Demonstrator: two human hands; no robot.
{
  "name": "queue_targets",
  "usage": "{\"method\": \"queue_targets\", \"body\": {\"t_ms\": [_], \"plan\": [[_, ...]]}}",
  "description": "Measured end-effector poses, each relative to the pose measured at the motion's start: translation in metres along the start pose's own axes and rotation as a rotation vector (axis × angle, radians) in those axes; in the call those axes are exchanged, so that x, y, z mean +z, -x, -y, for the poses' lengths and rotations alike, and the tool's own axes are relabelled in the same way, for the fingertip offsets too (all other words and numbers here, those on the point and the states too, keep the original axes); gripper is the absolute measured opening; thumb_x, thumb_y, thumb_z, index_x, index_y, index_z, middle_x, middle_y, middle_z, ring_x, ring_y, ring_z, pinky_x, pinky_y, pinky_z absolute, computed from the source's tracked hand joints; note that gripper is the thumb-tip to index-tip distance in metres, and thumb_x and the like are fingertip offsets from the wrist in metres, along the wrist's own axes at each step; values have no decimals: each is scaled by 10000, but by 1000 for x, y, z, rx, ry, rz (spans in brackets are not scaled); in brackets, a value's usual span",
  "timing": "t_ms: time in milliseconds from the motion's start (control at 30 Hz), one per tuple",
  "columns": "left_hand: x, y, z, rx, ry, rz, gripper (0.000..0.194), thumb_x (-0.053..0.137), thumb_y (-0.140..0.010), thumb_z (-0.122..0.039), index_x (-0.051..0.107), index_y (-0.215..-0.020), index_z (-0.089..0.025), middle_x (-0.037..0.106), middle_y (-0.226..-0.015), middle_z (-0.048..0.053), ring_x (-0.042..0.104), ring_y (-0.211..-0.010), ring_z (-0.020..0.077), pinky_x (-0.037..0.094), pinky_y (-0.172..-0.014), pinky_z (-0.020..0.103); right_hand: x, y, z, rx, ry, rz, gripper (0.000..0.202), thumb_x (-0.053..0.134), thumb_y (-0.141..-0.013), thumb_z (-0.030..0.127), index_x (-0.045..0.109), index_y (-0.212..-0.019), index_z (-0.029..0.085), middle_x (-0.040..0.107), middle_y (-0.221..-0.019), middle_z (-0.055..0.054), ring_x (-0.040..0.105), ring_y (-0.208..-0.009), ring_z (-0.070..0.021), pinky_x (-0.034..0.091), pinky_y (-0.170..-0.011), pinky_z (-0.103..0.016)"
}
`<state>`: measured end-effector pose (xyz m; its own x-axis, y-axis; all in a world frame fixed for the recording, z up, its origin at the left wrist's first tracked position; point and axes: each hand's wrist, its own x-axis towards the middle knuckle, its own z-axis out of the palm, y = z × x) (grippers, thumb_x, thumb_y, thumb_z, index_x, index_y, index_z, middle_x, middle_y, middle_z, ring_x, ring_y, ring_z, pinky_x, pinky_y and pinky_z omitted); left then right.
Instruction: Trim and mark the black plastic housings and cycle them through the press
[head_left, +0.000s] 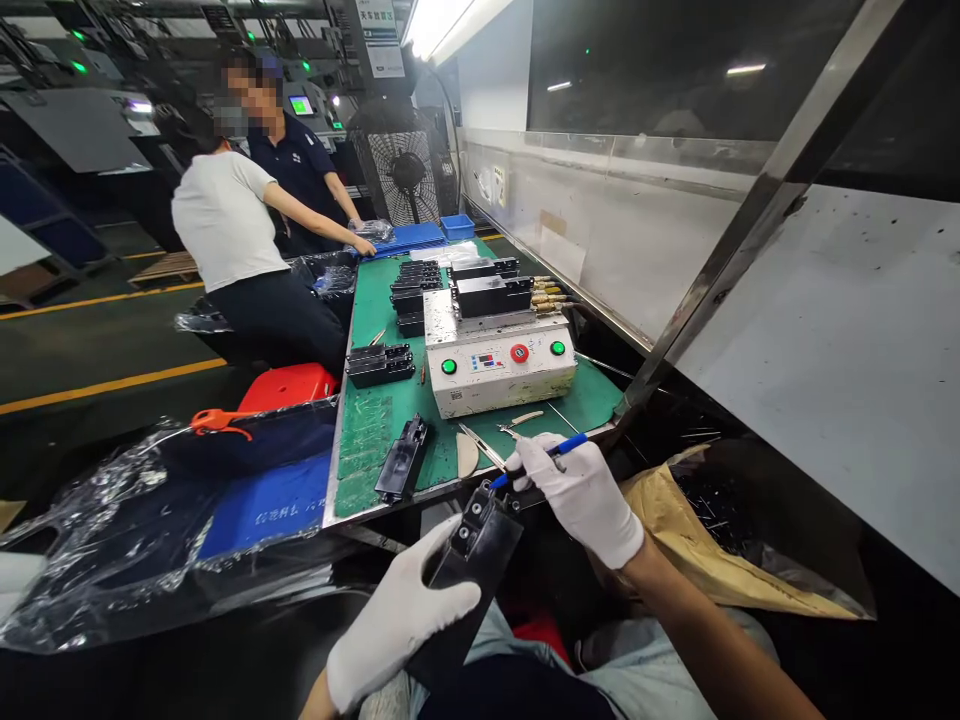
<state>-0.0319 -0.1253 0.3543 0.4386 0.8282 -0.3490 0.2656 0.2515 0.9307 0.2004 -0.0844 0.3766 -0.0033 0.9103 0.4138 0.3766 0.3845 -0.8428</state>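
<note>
My left hand, in a white glove, is wrapped round a long black plastic housing. The housing is tilted over my lap, and its upper end shows small round metal inserts. My right hand, gloved too, pinches a blue pen. The pen's lower tip is at the top end of the housing; whether it touches cannot be made out. Beyond my hands, a second black housing lies on the green tabletop. Near it are metal tweezers and a pale curved piece.
A white machine with green and red buttons stands on the table, carrying a black housing. More housings lie to its left. A plastic-lined blue bin is at left, a brown sack at right. Two people work beyond.
</note>
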Motion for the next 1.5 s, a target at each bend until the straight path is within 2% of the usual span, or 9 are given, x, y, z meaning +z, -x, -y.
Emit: {"method": "queue_targets", "body": {"t_ms": [100, 300, 467, 667, 833, 1133, 1300, 1400, 1500], "plan": [[2, -1, -2, 20, 9, 19, 627, 732, -787, -269, 614, -1403, -256, 704, -1296, 19, 546, -1343, 296, 383, -1179, 400, 3, 8, 10, -54, 83, 38, 341, 524, -1050, 304, 722, -791, 206, 766, -736, -17, 741, -647, -146, 574, -608, -216], [6, 1, -11, 13, 37, 37, 661, 716, -781, -229, 591, -1430, -215, 737, -1162, 16, 607, -1233, 278, 397, -1157, 393, 3, 15, 12, -322, 480, 96, 224, 564, -1010, 168, 782, -981, 205, 782, -833, -50, 740, -726, -156, 567, -669, -217], [8, 2, -10, -6, 33, 36, 646, 719, -774, -230, 606, -1409, -201, 722, -1166, 20, 609, -1209, 278, 411, -1133, 386, -2, 19, 10, -394, 544, 94, 242, 582, -975, 88, 779, -1057, 202, 781, -868, -62, 745, -721, -152, 578, -673, -206], [8, 0, -10, -26, 45, 29, 595, 713, -782, -225, 626, -1370, -203, 731, -1170, 15, 620, -1186, 267, 438, -1095, 367, 1, 27, 15, -218, 302, 23, 232, 561, -1016, 190, 760, -899, 213, 762, -775, -37, 744, -685, -163, 587, -646, -229], [9, -3, -11, 18, -4, 5, 609, 696, -798, -192, 615, -1402, -209, 727, -1207, 3, 635, -1152, 236, 458, -1062, 334, 14, 38, 18, -72, 122, 27, 130, 720, -938, 294, 744, -842, 210, 789, -819, -22, 762, -731, -171, 599, -670, -229], [12, -5, -12, 30, -3, -20, 622, 684, -835, -188, 584, -1448, -229, 696, -1345, 4, 645, -1166, 226, 472, -1036, 313, 23, 38, 9, -158, 245, 30, 141, 710, -952, 296, 739, -854, 198, 794, -829, -41, 759, -735, -181, 599, -691, -268], [11, -9, -4, 48, 18, -44, 555, 698, -836, -192, 622, -1384, -241, 672, -1388, 4, 617, -1249, 223, 446, -1087, 303, 24, 39, 12, -276, 270, 25, 121, 678, -957, 205, 732, -851, 181, 783, -795, -45, 743, -693, -178, 597, -664, -281], [8, -16, 0, 43, 66, -118, 510, 721, -856, -271, 628, -1356, -227, 682, -1367, 19, 600, -1274, 238, 443, -1099, 318, 20, 48, 19, -215, 106, -22, 111, 668, -939, 128, 734, -879, 195, 779, -826, -32, 744, -722, -166, 606, -693, -278], [3, -29, 4, 77, 192, -285, 540, 724, -886, -397, 598, -1367, -188, 683, -1356, 58, 607, -1263, 256, 449, -1106, 353, 22, 67, 28, -106, -14, -32, 182, 656, -930, 80, 748, -986, 226, 787, -898, -17, 760, -767, -160, 619, -730, -272]]}}
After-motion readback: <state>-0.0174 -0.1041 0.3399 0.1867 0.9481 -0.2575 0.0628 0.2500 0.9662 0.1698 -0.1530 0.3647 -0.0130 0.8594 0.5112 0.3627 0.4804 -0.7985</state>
